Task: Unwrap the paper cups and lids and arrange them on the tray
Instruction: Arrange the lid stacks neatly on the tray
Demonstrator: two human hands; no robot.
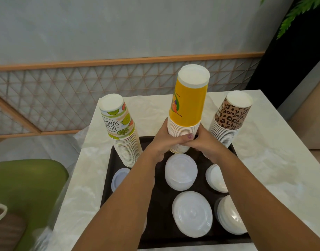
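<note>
At tray [108,180] back edge, both hands' fingers [175,140] wrapped round yellow cup stack [187,109], flanking stacks near.

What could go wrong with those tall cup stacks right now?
The yellow stack is tall and both hands, left hand and right hand, grip it only near its base, so its top could tip. It stands between the lime stack and leopard stack; a sway might knock either over. Falling cups could scatter the lids on the tray.
</note>
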